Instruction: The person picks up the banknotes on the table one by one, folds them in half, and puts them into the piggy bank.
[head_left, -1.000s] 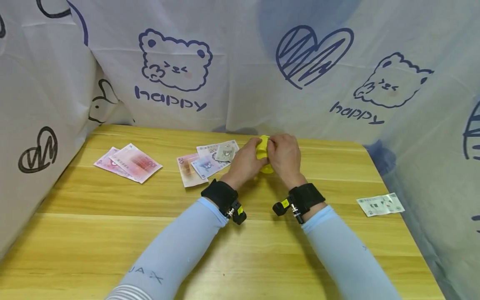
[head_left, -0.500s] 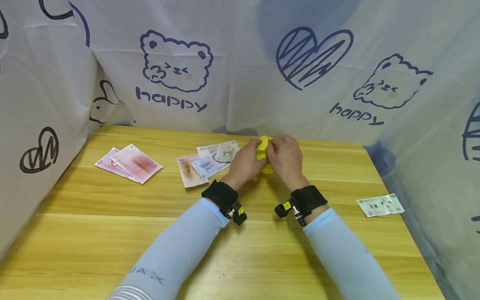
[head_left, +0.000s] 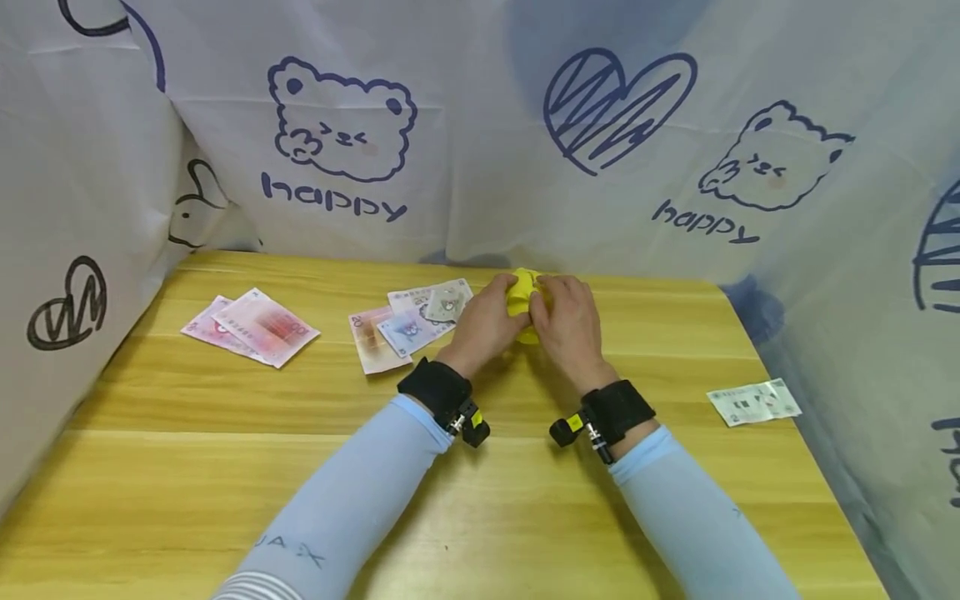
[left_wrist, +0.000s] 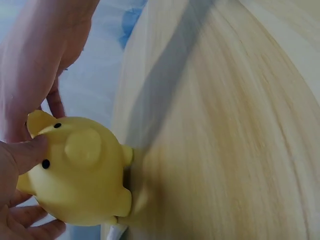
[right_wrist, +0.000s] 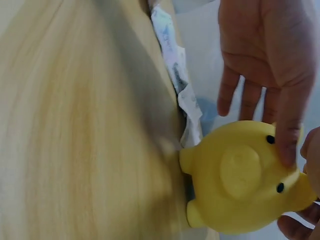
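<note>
A yellow piggy bank [left_wrist: 82, 195], with black dot eyes and a round snout, stands on its feet at the table's back edge. My left hand [head_left: 483, 325] grips it from the left, thumb on its forehead near one eye and fingers along its side. From the right, my right hand [head_left: 566, 329] reaches around the top of the piggy bank, thumb in front by the ear. Its far fingers are partly hidden behind the bank. In the right wrist view, the snout of the piggy bank [right_wrist: 240, 170] faces the camera.
Beside my left hand lie an orange-brown 20 note [head_left: 375, 342] and overlapping pale banknotes [head_left: 416, 327]. Two red banknotes [head_left: 268, 327] rest farther left. A greenish banknote [head_left: 753, 402] is by the right edge of the wooden table [head_left: 480, 500]. A printed cloth [head_left: 487, 150] hangs behind.
My right hand's fingers have shifted from a tight pinch at the bank's top to a looser spread over its right side. The left hand keeps its grip. The head view has turned slightly.
</note>
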